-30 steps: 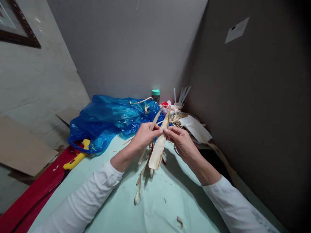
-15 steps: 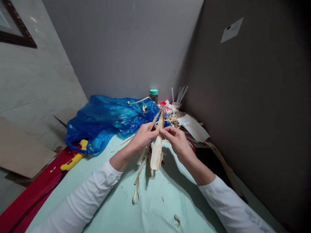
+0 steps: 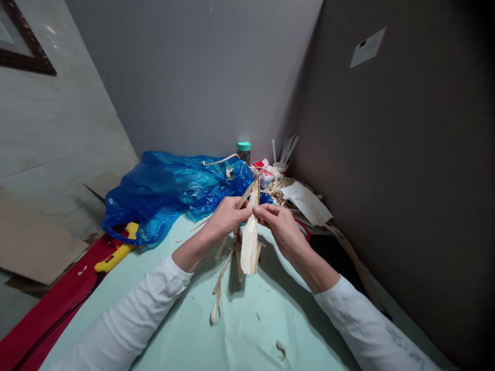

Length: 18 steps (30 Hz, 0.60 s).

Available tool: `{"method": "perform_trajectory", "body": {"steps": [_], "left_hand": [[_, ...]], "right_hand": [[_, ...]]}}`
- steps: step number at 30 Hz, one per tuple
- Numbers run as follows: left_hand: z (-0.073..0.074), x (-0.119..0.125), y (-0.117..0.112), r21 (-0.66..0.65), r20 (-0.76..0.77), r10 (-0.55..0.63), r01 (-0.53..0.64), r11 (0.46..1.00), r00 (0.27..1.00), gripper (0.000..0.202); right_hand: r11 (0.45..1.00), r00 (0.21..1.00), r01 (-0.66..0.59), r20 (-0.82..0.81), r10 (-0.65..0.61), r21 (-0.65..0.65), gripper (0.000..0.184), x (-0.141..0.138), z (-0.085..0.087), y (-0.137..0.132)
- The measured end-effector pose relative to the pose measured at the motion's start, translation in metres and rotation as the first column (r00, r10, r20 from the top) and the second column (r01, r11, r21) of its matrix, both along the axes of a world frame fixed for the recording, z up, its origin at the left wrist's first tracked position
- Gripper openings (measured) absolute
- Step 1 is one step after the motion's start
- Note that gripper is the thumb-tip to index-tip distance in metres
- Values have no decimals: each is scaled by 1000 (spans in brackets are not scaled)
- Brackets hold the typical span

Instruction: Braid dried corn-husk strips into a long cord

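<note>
Between my two hands hangs a long, pale dried husk strip (image 3: 250, 247), its narrow top pointing away from me and its wide end toward me. My left hand (image 3: 229, 214) pinches it from the left, thumb on the face, with a second thin strip alongside. On the right edge, my right hand (image 3: 279, 221) grips the same strip between thumb and fingertips. Behind the strip, something red shows in part. Thin, curled fibre scraps (image 3: 218, 296) lie on the pale green tabletop (image 3: 193, 319) below.
A crumpled blue plastic bag (image 3: 170, 180) covers the back left. Beside it lies a yellow glue gun (image 3: 116, 257) with a black cord. A green-lidded jar (image 3: 244, 149), a cup of white sticks (image 3: 281, 166), a woven tray of fibres and a white sheet (image 3: 307, 202) stand near the wall.
The wide end of the husk strip has swung slightly and sits a little lower. Both hands keep their grip in nearly the same place.
</note>
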State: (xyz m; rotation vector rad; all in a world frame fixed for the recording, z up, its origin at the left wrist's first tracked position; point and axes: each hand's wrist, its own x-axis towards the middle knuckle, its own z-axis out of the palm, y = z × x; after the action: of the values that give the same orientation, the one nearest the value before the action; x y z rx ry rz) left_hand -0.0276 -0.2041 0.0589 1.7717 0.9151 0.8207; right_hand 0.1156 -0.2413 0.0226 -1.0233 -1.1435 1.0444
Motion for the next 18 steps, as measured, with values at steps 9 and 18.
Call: {"method": "perform_trajectory", "body": {"steps": [9,18], "left_hand": [[-8,5,1,189,-67,62,-48,981,996,18],[-12,-5,23,165,49,227,-232,959,973,10]], "right_hand": [[999,999,-15,-37,17,41,23,-5,-6,0],[975,978,-174,-92,188,140,18,-6,14,-11]]}}
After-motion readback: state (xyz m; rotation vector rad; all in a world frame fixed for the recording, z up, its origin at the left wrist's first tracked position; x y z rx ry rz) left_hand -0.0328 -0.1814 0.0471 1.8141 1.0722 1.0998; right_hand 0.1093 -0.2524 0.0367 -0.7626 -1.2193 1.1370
